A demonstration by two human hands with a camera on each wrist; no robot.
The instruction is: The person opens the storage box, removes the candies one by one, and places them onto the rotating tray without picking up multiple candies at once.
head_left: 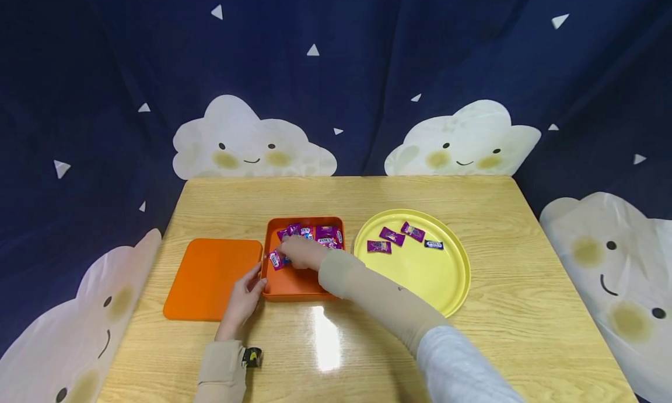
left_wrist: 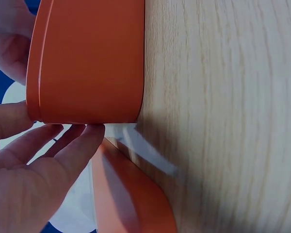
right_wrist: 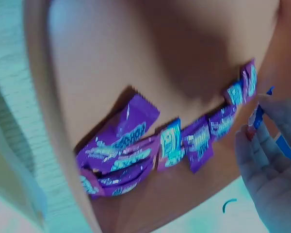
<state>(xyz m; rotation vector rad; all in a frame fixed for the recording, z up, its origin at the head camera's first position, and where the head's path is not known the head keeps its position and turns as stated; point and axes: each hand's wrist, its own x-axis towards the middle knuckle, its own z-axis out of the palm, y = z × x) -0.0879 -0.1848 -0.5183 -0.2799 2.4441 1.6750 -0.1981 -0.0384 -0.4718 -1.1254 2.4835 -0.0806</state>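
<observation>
My right hand [head_left: 301,252] reaches into the orange box [head_left: 294,287]. Its thumb and fingertips pinch a small wrapped candy [right_wrist: 254,122] with blue and red on it. Beside them in the box, several purple candies [right_wrist: 133,119] lie in a loose row, a blue one [right_wrist: 170,143] among them. At the box's left side is my left hand [head_left: 245,301], its fairly straight fingers [left_wrist: 82,145] touching the outside wall from the rim down. Part of the box's contents is hidden under the right hand.
A round yellow tray [head_left: 420,280] stands right of the box, bearing three purple candies [head_left: 392,236] and a small dark-blue one [head_left: 433,244]. Flat on the wooden table [head_left: 525,274], an orange lid [head_left: 215,277] lies left of the box. A dark blue curtain [head_left: 362,70] hangs behind.
</observation>
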